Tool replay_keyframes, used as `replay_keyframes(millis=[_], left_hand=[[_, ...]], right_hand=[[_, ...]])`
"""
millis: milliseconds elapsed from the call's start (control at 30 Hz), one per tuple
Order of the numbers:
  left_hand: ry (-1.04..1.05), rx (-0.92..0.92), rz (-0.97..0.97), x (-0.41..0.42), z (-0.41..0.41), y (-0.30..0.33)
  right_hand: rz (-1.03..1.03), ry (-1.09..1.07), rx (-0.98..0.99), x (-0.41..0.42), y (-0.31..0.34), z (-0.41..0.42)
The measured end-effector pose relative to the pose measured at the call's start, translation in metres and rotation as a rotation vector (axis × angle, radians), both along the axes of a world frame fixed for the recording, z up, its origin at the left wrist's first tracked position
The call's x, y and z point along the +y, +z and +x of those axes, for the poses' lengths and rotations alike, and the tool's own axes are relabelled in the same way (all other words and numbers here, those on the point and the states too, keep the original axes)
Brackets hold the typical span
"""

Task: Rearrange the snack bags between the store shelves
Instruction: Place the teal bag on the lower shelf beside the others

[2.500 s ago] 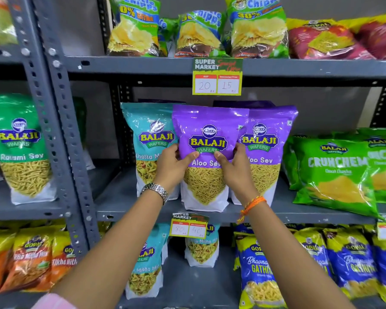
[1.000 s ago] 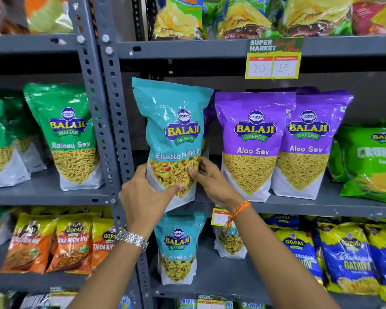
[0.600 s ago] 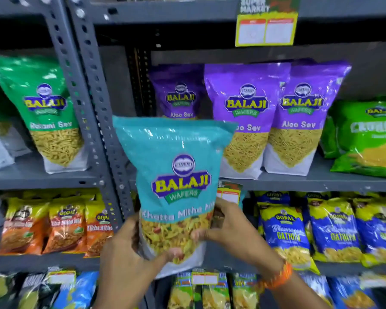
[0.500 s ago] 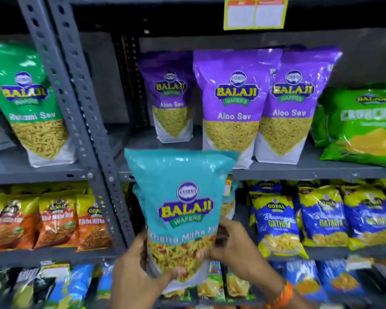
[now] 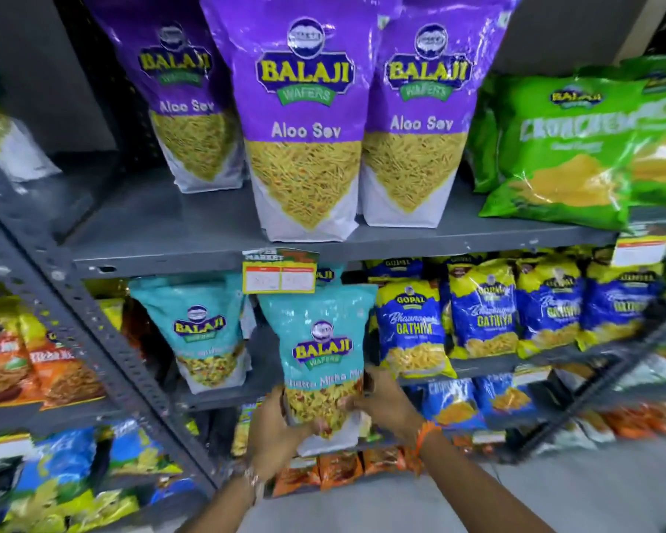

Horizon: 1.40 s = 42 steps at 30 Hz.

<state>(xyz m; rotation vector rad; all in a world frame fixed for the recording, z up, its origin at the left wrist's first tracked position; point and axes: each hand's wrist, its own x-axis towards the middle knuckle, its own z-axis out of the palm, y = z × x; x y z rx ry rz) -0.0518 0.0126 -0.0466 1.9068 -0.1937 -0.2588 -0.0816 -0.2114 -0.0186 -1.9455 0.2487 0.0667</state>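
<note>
I hold a teal Balaji Khatta Mitha bag (image 5: 320, 332) upright in front of the lower shelf (image 5: 224, 394). My left hand (image 5: 275, 436) grips its bottom left and my right hand (image 5: 381, 403) grips its bottom right. Its top reaches the price tag (image 5: 279, 271) on the edge of the shelf above. Another teal Khatta Mitha bag (image 5: 200, 332) stands on the lower shelf just to its left. Three purple Aloo Sev bags (image 5: 304, 121) stand on the upper shelf (image 5: 162, 240).
Blue Gopal Gathiya bags (image 5: 481, 313) fill the lower shelf to the right. Green Crunchem bags (image 5: 566, 148) lie on the upper shelf's right. A grey perforated upright (image 5: 93, 325) runs diagonally on the left, with orange bags (image 5: 54, 363) beyond it. More packets sit lower down.
I took the teal bag off the upper shelf with both hands and lowered it in front of the shelf below. The view has tilted downward with it.
</note>
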Motion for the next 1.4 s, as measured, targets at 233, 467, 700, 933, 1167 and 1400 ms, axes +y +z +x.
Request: replay_keyframes(millis=[233, 467, 700, 933, 1167, 1400], left_hand=[[0.043, -0.106, 0.05, -0.037, 0.072, 0.032], [0.053, -0.135, 0.113, -0.047, 0.103, 0.022], [0.038, -0.089, 0.161, -0.049, 0.109, 0.004], [0.105, -0.119, 0.192, -0.046, 0.117, -0.008], [0.087, -0.085, 0.226, -0.045, 0.119, -0.01], [0.111, -0.083, 0.274, -0.043, 0.11, -0.005]], right_hand=[[-0.067, -0.039, -0.097, -0.02, 0.025, 0.082], [-0.028, -0.119, -0.109, -0.015, 0.008, 0.106], [-0.037, -0.115, -0.077, -0.017, -0.015, 0.106], [-0.037, -0.08, -0.087, -0.02, -0.02, 0.113], [-0.026, -0.097, -0.087, -0.02, -0.023, 0.11], [-0.085, -0.062, -0.065, -0.02, -0.016, 0.106]])
